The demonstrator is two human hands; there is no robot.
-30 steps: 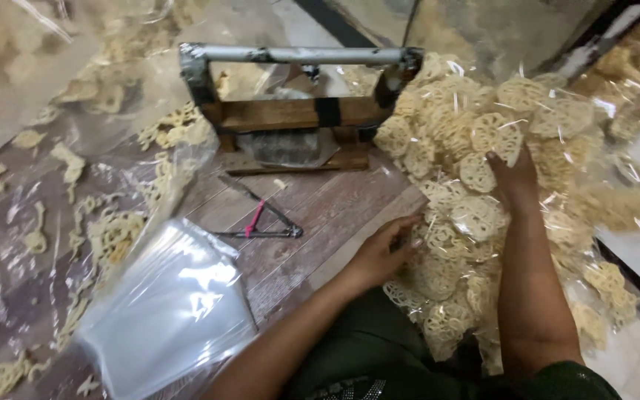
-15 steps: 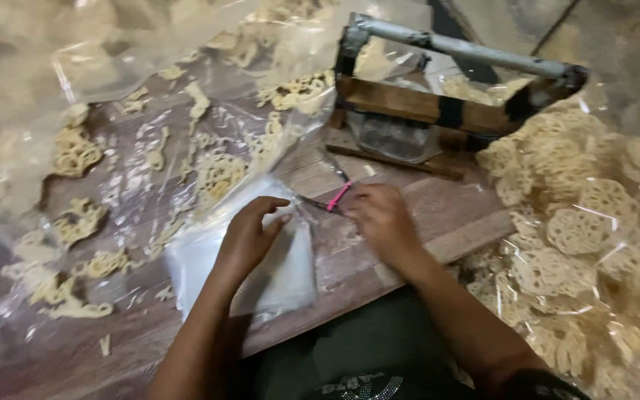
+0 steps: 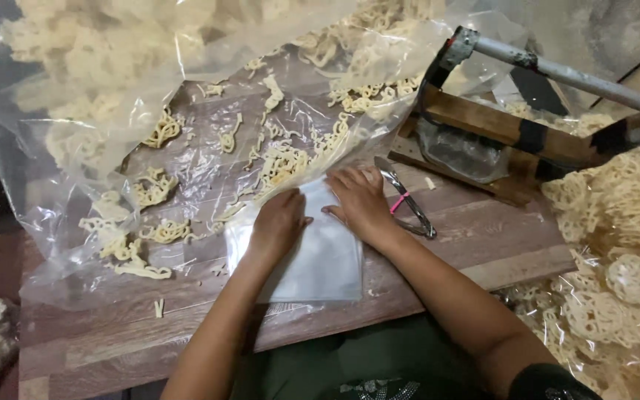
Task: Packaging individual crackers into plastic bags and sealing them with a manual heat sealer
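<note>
My left hand (image 3: 279, 222) flat on stack of small clear bags (image 3: 301, 255), grip released, fingers spread. My right hand (image 3: 361, 204) beside it, also pressing top of stack, grip released, holding nothing. Stack lies on wooden tabletop (image 3: 483, 237), near its front edge. Scissors (image 3: 407, 207) just right of right hand. Big plastic sheet (image 3: 75, 192) with loose crackers (image 3: 153, 189) at left. Wooden sealer frame (image 3: 498, 133) behind.

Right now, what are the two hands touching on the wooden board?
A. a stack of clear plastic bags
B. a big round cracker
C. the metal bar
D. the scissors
A: the left hand and the right hand both lie flat on the stack of clear plastic bags, while the scissors lie untouched just beside the right hand.
</note>
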